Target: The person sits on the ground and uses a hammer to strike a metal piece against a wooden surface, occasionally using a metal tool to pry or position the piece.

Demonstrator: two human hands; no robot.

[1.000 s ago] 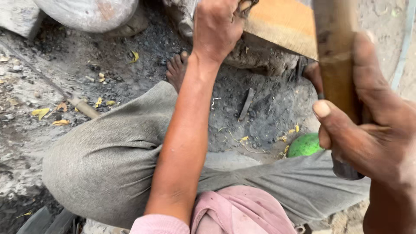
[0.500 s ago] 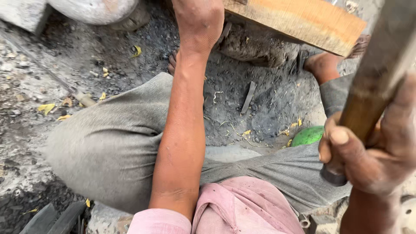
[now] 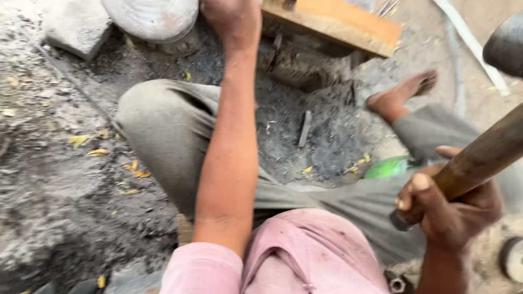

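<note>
Far left: grey ashy ground (image 3: 60, 218) with scattered yellow leaves (image 3: 81, 140), a grey stone block (image 3: 76, 32) top left, a rounded grey metal object (image 3: 150, 16) just beside it. Person sits on the ground, grey trousers (image 3: 163, 125), pink shirt (image 3: 305, 250). Left hand (image 3: 231, 16) stretched forward at top edge, touching the near end of an orange-brown wooden plank (image 3: 338, 22); fingers cut off by the frame, cannot tell if they clamp it or just press. Plank lies over a dark sooty pit (image 3: 305, 103); a small dark metal piece (image 3: 305, 128) lies in the ash below. Bare foot (image 3: 403, 95) right of the pit. A green object (image 3: 389, 166), shape unclear, near the knee; no labels, packages or signs readable anywhere. Right hand (image 3: 449, 209) has fingers wrapped tight on a wooden hammer handle (image 3: 479, 158), dark hammer head (image 3: 504, 46) raised at the right edge. Judged step: hammer lifted mid-stroke while the left steadies the plank; a next blow would need the plank kept fixed and the left fingers out of the strike line.
</note>
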